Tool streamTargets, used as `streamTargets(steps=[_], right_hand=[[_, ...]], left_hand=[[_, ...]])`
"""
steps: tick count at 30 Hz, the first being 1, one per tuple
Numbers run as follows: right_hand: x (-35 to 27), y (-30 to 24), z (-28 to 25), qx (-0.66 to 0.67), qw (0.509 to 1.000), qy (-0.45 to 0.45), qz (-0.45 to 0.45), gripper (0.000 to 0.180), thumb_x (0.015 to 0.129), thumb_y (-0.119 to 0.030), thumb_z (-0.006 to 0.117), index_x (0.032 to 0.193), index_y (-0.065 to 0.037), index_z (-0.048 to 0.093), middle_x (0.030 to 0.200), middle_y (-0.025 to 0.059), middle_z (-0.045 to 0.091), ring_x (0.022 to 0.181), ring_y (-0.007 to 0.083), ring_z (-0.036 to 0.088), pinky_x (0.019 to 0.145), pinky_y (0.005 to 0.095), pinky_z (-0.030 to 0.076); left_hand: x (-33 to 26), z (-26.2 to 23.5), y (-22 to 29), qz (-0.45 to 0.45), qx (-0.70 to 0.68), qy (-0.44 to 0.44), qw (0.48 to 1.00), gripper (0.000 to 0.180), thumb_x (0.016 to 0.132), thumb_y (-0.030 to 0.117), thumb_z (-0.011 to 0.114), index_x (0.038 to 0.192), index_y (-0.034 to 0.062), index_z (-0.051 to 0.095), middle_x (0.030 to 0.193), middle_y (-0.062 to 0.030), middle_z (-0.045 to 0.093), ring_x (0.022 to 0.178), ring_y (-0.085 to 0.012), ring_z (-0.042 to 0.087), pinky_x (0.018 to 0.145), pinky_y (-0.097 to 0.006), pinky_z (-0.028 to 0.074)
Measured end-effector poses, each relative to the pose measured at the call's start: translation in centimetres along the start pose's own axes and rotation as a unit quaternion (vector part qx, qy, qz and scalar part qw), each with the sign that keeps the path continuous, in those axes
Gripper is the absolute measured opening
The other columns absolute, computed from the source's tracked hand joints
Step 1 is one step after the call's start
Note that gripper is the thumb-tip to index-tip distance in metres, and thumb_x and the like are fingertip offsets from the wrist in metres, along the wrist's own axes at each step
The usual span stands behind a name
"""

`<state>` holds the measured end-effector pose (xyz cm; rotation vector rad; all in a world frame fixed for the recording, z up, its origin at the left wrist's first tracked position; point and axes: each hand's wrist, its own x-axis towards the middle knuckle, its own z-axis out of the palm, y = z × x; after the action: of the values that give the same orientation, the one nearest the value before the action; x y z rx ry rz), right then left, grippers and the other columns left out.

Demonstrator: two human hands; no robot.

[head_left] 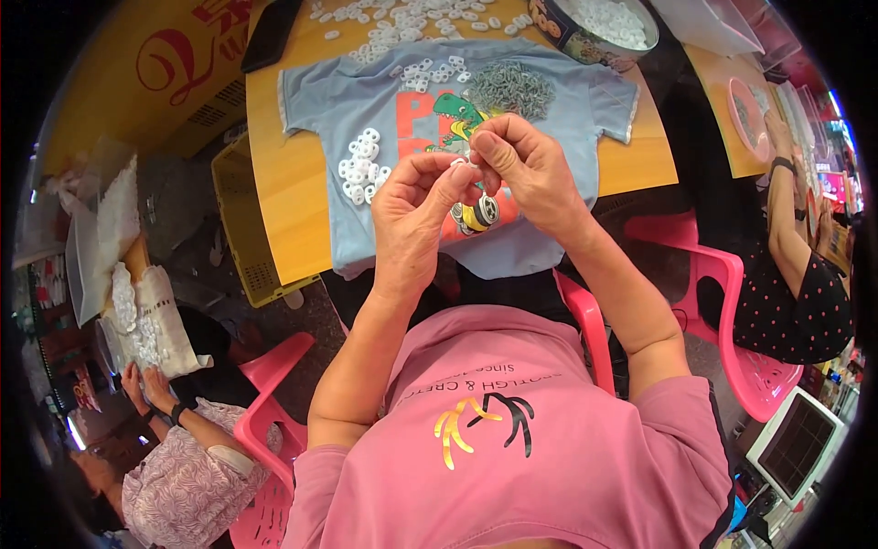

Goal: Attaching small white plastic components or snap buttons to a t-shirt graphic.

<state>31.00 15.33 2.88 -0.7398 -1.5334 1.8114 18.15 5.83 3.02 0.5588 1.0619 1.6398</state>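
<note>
Both my hands meet above a light blue T-shirt (357, 242) with a dinosaur print, spread on the table. My left hand (416, 206) is closed, pinching a small white plastic piece (460, 163) between thumb and fingers. Against it, my right hand (535, 174) is pinched too; what its fingertips hold is too small and hidden to make out. Left of my hands lies a heap of white oval pieces (362, 166) with holes. Farther off are a smaller white group (430, 73) and a pile of small grey metal parts (510, 90).
The wooden table (293, 206) carries more loose white pieces (412, 23) at its far side. A round tin (572, 41) of white pieces stands far right, a dark flat object (270, 37) far left. A yellow crate (240, 229) and pink chairs (732, 311) flank me. Co-workers' hands (146, 389) show at other tables.
</note>
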Motion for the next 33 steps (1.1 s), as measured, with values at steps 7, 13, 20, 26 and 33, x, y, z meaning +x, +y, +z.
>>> streamTargets(steps=[7,13,20,26,33], right_hand=[[-0.5,-0.5,1.3,0.018,0.999,0.003,-0.03,0.023,0.1,-0.024,0.056,0.096,0.0,0.057,0.077,-0.0004,0.057,0.062,0.0044,0.05,0.055,0.0203,0.043],[-0.5,-0.5,1.4,0.009,1.0,0.012,-0.02,0.023,0.1,-0.023,0.054,0.098,-0.001,0.056,0.08,-0.0009,0.056,0.066,0.0052,0.05,0.059,0.02,0.043],[-0.6,-0.4,1.5,-0.017,0.999,0.02,-0.042,0.022,0.1,-0.022,0.055,0.099,-0.001,0.056,0.081,-0.0003,0.057,0.069,0.0057,0.052,0.061,0.0209,0.046],[-0.6,-0.4,2.2,-0.013,0.999,0.039,-0.035,0.021,0.1,-0.022,0.055,0.1,-0.001,0.056,0.081,-0.0003,0.057,0.069,0.0053,0.053,0.059,0.0208,0.047],[-0.6,-0.3,2.4,0.007,0.999,0.037,-0.031,0.021,0.1,-0.022,0.055,0.1,-0.001,0.056,0.081,-0.0006,0.057,0.069,0.0044,0.053,0.059,0.0199,0.047]], left_hand=[[0.0,-0.3,0.0,0.022,0.01,-0.024,0.999,0.017,0.09,0.01,0.068,0.101,0.0003,0.06,0.09,-0.0073,0.068,0.076,-0.0113,0.063,0.07,-0.024,0.049],[-0.2,0.5,0.5,0.034,-0.007,-0.007,0.999,0.015,0.091,0.01,0.066,0.099,-0.0026,0.061,0.086,-0.0088,0.068,0.075,-0.012,0.064,0.069,-0.024,0.051],[-0.3,0.4,0.3,0.038,-0.014,0.017,0.999,0.016,0.092,0.01,0.066,0.1,-0.0031,0.061,0.087,-0.0095,0.068,0.078,-0.0127,0.065,0.072,-0.025,0.052],[-0.3,0.1,0.2,0.049,-0.005,0.017,0.999,0.015,0.092,0.01,0.066,0.099,-0.0024,0.061,0.088,-0.0096,0.069,0.077,-0.0123,0.065,0.072,-0.024,0.052],[-0.3,0.2,0.2,0.065,-0.012,0.017,0.998,0.014,0.092,0.008,0.065,0.098,-0.0026,0.06,0.087,-0.0098,0.068,0.076,-0.0127,0.065,0.071,-0.025,0.053]])
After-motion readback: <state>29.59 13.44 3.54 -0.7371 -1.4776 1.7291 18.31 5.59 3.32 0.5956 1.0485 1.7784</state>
